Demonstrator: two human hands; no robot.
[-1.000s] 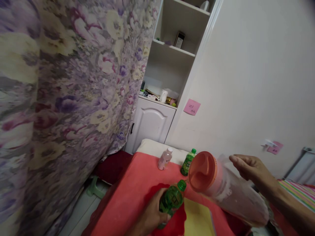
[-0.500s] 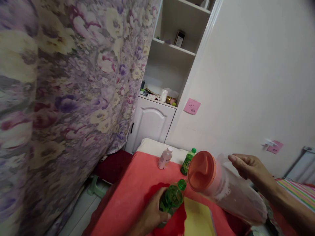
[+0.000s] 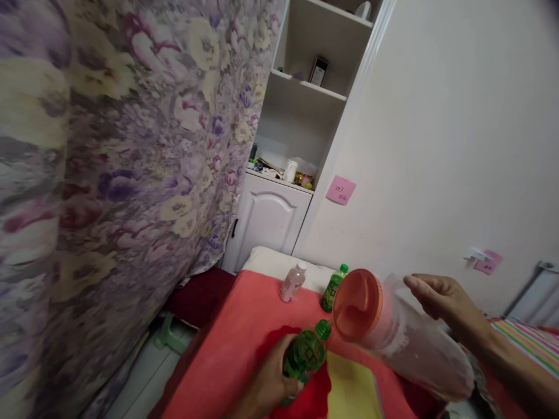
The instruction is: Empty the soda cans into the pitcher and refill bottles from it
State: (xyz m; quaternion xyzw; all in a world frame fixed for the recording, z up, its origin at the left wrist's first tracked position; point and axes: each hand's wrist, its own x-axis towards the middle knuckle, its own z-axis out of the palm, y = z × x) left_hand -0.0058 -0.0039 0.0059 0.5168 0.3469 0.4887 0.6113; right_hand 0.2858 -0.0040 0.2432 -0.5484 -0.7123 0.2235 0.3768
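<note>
My left hand (image 3: 273, 372) is wrapped round a green-labelled plastic bottle (image 3: 304, 352) with its green cap on, tilted a little to the right over the table. My right hand (image 3: 437, 294) grips a large clear plastic pitcher (image 3: 419, 343) by its handle side; the handle is partly hidden. The pitcher leans far over to the left, its orange lid (image 3: 357, 305) facing the held bottle. Behind them a second green bottle (image 3: 334, 289) stands upright, and left of it a small pale bottle (image 3: 293, 282) with a white cap.
A coral cloth (image 3: 227, 331) covers the table, with a red mat and a yellow pad (image 3: 351, 387) on it. A floral curtain (image 3: 144, 145) hangs at left. White shelves (image 3: 301, 128) stand behind, beside a wall with a pink note (image 3: 340, 190). A green stool (image 3: 168, 334) is low left.
</note>
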